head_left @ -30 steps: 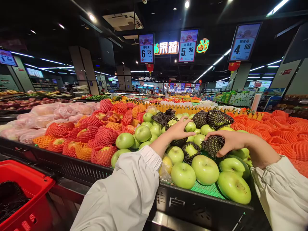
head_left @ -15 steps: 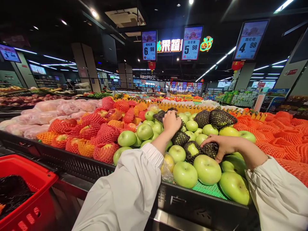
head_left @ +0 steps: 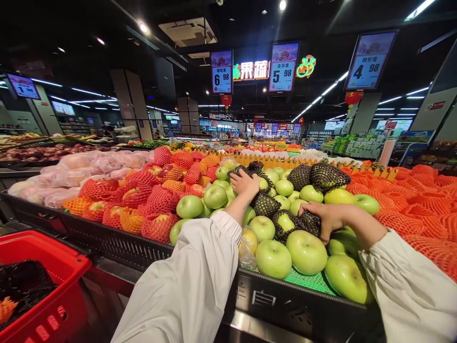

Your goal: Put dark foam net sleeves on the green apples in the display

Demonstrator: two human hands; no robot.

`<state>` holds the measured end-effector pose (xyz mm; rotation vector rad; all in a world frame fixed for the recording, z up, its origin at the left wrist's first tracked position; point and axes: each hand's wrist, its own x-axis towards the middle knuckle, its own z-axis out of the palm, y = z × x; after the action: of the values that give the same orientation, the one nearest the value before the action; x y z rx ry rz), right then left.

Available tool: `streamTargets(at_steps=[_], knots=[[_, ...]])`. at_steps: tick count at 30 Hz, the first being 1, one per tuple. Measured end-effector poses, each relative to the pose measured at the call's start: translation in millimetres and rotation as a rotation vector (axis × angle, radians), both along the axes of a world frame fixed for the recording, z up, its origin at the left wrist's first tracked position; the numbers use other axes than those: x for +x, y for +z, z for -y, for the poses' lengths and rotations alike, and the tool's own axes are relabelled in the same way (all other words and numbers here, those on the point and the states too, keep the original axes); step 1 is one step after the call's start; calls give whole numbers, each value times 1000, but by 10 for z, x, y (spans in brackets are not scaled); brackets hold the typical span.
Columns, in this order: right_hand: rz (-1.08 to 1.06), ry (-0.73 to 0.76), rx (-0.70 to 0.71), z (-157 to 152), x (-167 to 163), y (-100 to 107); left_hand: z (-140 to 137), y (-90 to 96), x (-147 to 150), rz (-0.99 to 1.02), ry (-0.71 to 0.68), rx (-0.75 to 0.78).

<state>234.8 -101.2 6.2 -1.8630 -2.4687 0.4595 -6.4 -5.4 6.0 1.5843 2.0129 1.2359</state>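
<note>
My left hand (head_left: 244,184) reaches over the heap of green apples (head_left: 263,228), its fingers spread. It lies beside some black foam fruit nets (head_left: 266,204), partly covering the fruit there. My right hand (head_left: 329,219) is closed round another black foam net (head_left: 310,223); whether an apple sits inside that one is hidden. Just left of it, a netted green apple (head_left: 285,223) shows through its black mesh. Large bare apples (head_left: 306,251) lie in front, near the black crate's edge. A fruit in a clear plastic bag (head_left: 249,241) is below my left wrist.
Apples in red and orange nets (head_left: 159,202) fill the left side, with bagged pale fruit (head_left: 105,164) beyond. Red-orange netted fruit (head_left: 424,209) lies to the right. A red shopping basket (head_left: 67,267) with a black bag (head_left: 26,281) stands at lower left. Price screens (head_left: 283,66) hang overhead.
My left hand has moved slightly left and its fingers have spread off the black netting. My right hand stays at the same black net. The view has shifted slightly.
</note>
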Motion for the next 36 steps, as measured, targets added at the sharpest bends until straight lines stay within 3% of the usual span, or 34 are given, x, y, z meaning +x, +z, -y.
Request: streamTargets(at_steps=[4,9,14,18,21,24,28,30,36], knots=[[-11,92,-200,-16,41,199,-46,-3,2,-68,35,-155],[80,-27,-206,-50,-33,148,-42,-4,-25,-123,-27,-215],[65,-16,-181,-13,-41,103,17,31,-48,-72,-44,-120],[-55,147,-129,120,50,253,54,83,-39,13,-55,167],[-279,299,-18,194,53,355,52,101,-16,149,-190,472],[-555,231,231,119,-26,307,48,103,25,370,-422,665],[-736,-66,701,-78,-179,97,79,118,67,657,-719,621],[-763,-107,779,-118,-247,22,99,133,70,735,-776,574],[-710,-10,946,-60,-332,20,119,161,75,992,-784,391]])
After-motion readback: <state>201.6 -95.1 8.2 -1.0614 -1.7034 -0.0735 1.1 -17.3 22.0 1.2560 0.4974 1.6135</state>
